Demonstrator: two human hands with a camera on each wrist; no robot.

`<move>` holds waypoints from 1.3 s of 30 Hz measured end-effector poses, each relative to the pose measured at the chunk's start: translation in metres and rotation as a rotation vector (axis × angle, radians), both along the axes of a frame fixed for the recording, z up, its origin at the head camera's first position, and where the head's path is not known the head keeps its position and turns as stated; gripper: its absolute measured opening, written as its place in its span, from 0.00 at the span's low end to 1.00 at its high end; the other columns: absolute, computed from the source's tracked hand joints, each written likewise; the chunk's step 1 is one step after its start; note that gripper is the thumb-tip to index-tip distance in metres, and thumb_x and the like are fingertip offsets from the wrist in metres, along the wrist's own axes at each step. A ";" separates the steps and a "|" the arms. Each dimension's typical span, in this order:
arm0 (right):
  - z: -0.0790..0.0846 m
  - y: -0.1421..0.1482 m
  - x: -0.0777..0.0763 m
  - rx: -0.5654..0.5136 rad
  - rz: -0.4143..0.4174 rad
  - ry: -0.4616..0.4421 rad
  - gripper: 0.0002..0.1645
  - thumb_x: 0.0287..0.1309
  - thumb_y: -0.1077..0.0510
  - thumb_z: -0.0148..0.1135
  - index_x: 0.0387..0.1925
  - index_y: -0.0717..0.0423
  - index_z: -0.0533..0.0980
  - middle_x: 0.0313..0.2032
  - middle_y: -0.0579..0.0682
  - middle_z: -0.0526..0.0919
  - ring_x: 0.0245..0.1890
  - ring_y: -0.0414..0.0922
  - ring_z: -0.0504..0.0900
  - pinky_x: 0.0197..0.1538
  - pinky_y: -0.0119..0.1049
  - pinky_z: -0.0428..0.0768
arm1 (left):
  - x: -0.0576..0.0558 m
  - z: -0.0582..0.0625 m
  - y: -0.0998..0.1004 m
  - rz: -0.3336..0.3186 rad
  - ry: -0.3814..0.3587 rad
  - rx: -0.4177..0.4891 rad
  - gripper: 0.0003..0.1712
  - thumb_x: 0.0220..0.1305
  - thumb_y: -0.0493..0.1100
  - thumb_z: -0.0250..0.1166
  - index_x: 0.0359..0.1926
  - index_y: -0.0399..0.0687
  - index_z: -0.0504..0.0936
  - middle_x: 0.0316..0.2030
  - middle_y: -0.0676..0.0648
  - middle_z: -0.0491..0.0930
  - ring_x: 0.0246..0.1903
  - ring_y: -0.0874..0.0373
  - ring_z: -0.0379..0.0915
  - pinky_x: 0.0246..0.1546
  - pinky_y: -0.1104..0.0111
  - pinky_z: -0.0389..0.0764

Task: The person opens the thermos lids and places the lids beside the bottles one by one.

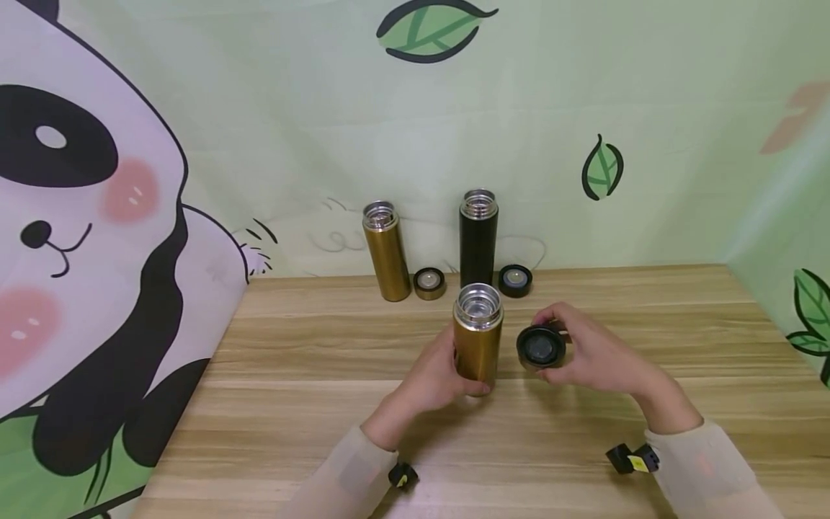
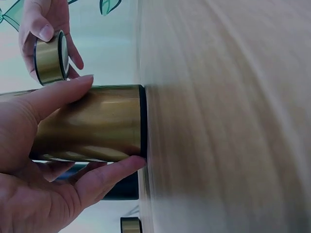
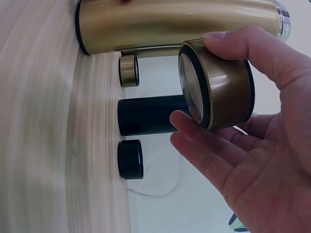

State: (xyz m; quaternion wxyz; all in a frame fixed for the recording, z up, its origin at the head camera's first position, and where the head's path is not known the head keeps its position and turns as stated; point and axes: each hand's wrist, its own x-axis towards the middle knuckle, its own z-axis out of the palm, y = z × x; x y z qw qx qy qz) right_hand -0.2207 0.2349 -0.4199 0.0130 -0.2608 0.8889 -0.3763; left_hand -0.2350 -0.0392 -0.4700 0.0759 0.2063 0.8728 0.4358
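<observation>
In the head view my left hand (image 1: 431, 375) grips a gold thermos bottle (image 1: 478, 353) low on its body. The bottle stands upright, its steel mouth uncovered. Just right of it, my right hand (image 1: 593, 353) holds a gold screw lid (image 1: 541, 347), with the dark inside facing up toward the head camera. Thumb and fingers pinch the lid (image 3: 231, 87) by its side in the right wrist view, apart from the bottle. From the left wrist, the thumb and fingers wrap the bottle (image 2: 107, 124), whose black base meets the table.
Behind stand an uncapped gold bottle (image 1: 387, 256) and an uncapped black bottle (image 1: 478, 241). A gold lid (image 1: 429, 283) and a black lid (image 1: 515, 280) lie beside them on the wooden table (image 1: 292, 432). A printed cloth backdrop (image 1: 292, 108) rises along the table's back edge.
</observation>
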 end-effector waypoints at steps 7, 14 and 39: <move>-0.005 0.000 0.001 -0.007 -0.016 -0.023 0.40 0.43 0.55 0.85 0.56 0.59 0.73 0.53 0.54 0.83 0.57 0.56 0.82 0.62 0.58 0.76 | 0.000 -0.003 0.000 0.020 -0.002 -0.008 0.53 0.41 0.38 0.87 0.68 0.55 0.69 0.63 0.49 0.78 0.63 0.52 0.76 0.67 0.54 0.74; -0.015 0.000 -0.001 0.009 -0.039 -0.013 0.41 0.41 0.55 0.86 0.55 0.57 0.73 0.51 0.52 0.82 0.54 0.53 0.82 0.59 0.53 0.78 | 0.002 -0.003 0.000 0.055 -0.001 -0.019 0.49 0.42 0.40 0.86 0.65 0.55 0.71 0.60 0.50 0.80 0.62 0.52 0.77 0.66 0.54 0.75; -0.032 -0.032 -0.037 0.009 -0.135 0.041 0.41 0.41 0.54 0.86 0.55 0.62 0.74 0.49 0.58 0.82 0.50 0.53 0.81 0.52 0.47 0.77 | -0.035 0.014 -0.028 0.146 0.006 0.044 0.47 0.46 0.38 0.84 0.66 0.50 0.71 0.61 0.43 0.80 0.61 0.46 0.77 0.64 0.50 0.76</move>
